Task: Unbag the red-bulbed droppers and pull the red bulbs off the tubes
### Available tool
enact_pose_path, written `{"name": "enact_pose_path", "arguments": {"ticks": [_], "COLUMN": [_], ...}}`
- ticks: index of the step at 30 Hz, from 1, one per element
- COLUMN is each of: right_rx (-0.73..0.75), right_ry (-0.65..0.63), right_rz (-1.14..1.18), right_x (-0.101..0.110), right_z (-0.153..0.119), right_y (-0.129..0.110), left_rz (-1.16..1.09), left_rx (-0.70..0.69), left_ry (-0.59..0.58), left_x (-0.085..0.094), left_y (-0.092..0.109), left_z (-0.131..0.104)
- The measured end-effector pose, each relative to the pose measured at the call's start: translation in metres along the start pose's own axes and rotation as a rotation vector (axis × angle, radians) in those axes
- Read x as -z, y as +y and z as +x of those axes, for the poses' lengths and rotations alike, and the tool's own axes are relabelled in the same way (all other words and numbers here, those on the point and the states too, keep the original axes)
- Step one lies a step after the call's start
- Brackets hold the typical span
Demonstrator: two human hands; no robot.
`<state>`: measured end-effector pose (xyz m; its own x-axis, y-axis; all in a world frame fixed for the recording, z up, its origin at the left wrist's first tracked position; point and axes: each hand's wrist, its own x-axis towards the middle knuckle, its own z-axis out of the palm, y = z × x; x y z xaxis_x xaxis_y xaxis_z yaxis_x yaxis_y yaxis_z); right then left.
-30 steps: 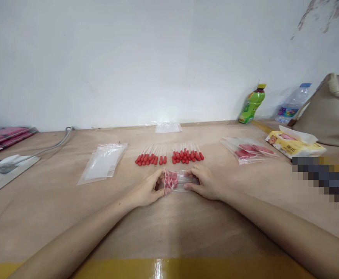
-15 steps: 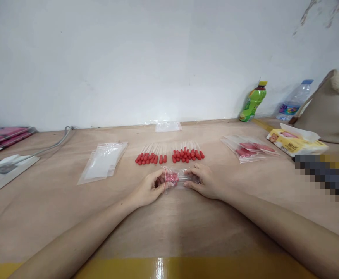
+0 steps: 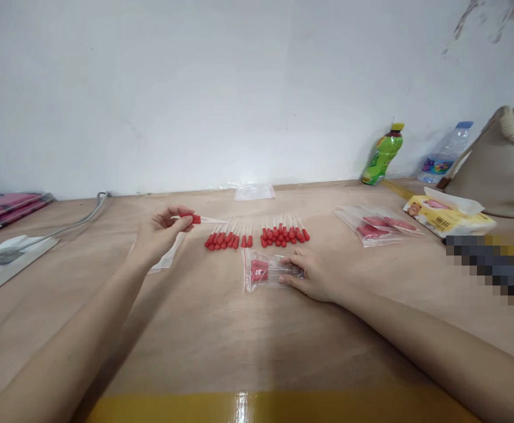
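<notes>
My left hand (image 3: 166, 230), fingers closed, pinches red-bulbed droppers (image 3: 196, 219) by their bulbs above the left side of the table. Their clear tubes point right; I cannot tell exactly how many there are. My right hand (image 3: 307, 273) is closed round the right end of a clear zip bag (image 3: 248, 279) lying on the table. Inside the bag are droppers with red bulbs (image 3: 259, 271) at its left end. Just behind it lie two groups of red-bulbed droppers, a left group (image 3: 224, 239) and a right group (image 3: 285, 235), tubes toward the wall.
Clear bags (image 3: 165, 259) lie partly hidden beneath my left hand, and another bag (image 3: 254, 192) is by the wall. Filled bags (image 3: 373, 229) sit at right, near a tissue pack (image 3: 450, 218), a green bottle (image 3: 384, 154) and a water bottle (image 3: 446, 154). A power strip (image 3: 19, 255) is at left.
My left hand has left the zip bag's open end and moved left and away from me, picking up droppers. My right hand has stayed on the bag.
</notes>
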<state>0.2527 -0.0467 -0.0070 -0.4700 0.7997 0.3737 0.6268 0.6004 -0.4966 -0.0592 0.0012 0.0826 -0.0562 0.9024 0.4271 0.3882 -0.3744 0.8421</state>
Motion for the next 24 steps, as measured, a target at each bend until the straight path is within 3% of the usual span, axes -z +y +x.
{"name": "enact_pose_path", "arguments": {"ticks": [3,5,8,11,14,18,21,24], "right_rx": [-0.002,-0.001,-0.001,0.005,0.021,0.029,0.031,0.017], "right_ry": [-0.007,-0.008,-0.005,0.002,0.001,0.004,0.004,0.001], "right_rz": [0.005,0.003,-0.002,-0.006,-0.005,-0.004,-0.008,-0.012], "right_x": [0.0,-0.001,-0.003,-0.003,-0.001,-0.001,-0.001,-0.002], "right_z": [0.0,0.0,0.0,0.0,0.0,0.0,0.001,0.0], "right_y": [0.0,0.001,0.003,0.003,0.002,0.002,0.002,0.002], "left_rz": [0.193,0.384,0.692,0.942,1.084,1.132,1.07,0.888], "left_rx": [-0.266,-0.526,-0.923,-1.132,-1.175,-1.105,-1.044,-0.959], "left_ry": [0.064,0.027,-0.162,-0.331,-0.469,-0.602,-0.585,-0.42], "left_x": [-0.004,-0.015,-0.034,-0.05,-0.061,-0.067,-0.064,-0.058], "left_y": [-0.002,-0.009,-0.019,-0.023,-0.022,-0.024,-0.026,-0.024], "left_z": [0.002,0.003,0.006,0.01,0.01,0.01,0.009,-0.001]}}
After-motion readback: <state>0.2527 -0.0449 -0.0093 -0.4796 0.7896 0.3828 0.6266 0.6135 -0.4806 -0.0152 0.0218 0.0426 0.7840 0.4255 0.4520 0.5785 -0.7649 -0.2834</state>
